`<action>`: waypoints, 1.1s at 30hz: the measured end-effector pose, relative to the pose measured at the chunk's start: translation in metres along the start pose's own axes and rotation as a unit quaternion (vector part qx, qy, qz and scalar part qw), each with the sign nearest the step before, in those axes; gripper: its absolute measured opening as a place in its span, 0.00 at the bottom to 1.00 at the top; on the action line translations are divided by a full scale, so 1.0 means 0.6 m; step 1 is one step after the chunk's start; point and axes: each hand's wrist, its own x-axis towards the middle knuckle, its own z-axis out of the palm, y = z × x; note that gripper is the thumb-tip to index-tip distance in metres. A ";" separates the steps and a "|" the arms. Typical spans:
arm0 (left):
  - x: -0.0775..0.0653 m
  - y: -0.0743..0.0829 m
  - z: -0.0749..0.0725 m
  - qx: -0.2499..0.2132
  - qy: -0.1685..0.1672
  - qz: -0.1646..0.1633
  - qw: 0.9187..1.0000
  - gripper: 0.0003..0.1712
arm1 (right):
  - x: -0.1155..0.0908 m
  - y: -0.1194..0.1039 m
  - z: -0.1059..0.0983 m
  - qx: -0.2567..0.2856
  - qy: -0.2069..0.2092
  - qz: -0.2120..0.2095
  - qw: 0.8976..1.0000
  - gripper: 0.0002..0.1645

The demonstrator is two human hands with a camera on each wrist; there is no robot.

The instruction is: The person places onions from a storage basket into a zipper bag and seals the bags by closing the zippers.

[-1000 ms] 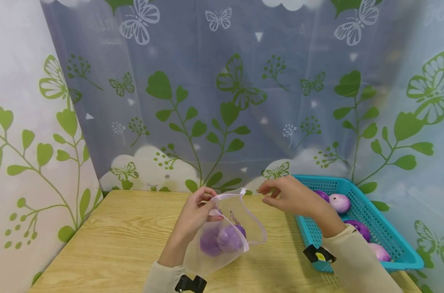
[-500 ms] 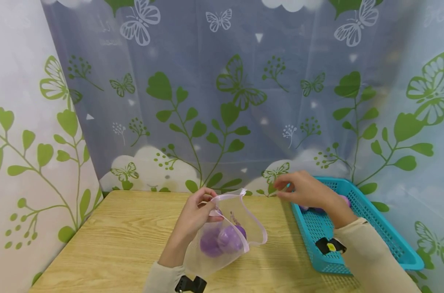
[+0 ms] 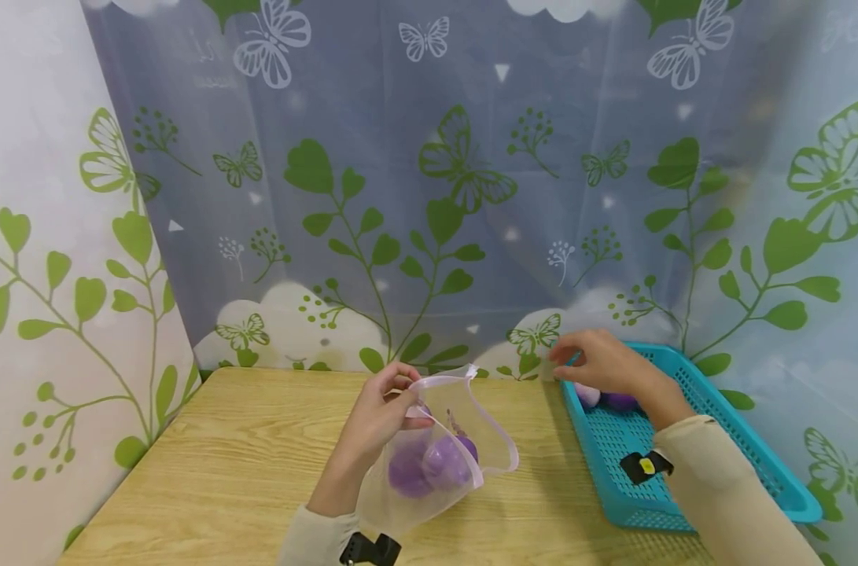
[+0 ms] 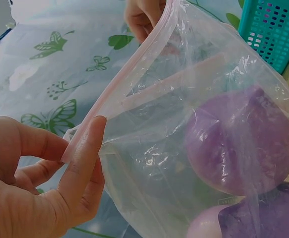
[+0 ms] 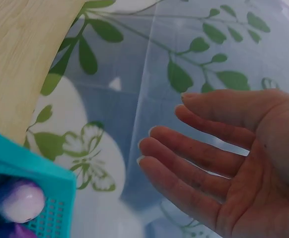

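Note:
My left hand pinches the rim of a clear plastic zip bag, whose mouth gapes toward the right. Inside the bag lie purple, rounded, onion-like pieces; the left wrist view shows a plain purple one over a purple-and-white one. My right hand hovers over the far left corner of a turquoise basket, fingers loosely bent and nothing in them. Below it in the basket sit a pale round piece and a dark purple one.
The wooden table bears the bag at its middle and the basket at its right. A printed curtain with leaves and butterflies stands right behind the table's far edge. My right forearm covers part of the basket.
My right hand has moved right, from beside the bag's mouth to over the basket's far left corner. The left hand and the bag have hardly moved.

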 end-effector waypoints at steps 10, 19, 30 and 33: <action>0.002 0.000 0.002 0.002 -0.003 0.000 1.000 0.06 | 0.001 0.078 0.008 0.002 0.001 0.038 0.999 0.14; 0.002 -0.003 0.002 0.004 -0.003 0.000 1.000 0.06 | -0.007 0.134 0.027 -0.015 0.004 0.085 0.996 0.13; 0.001 -0.004 0.001 0.003 0.002 -0.004 1.000 0.05 | -0.009 0.185 0.062 -0.025 0.026 0.129 0.991 0.14; 0.001 -0.004 0.001 0.002 0.001 -0.003 1.000 0.06 | -0.006 0.198 0.070 -0.027 0.032 0.132 0.990 0.15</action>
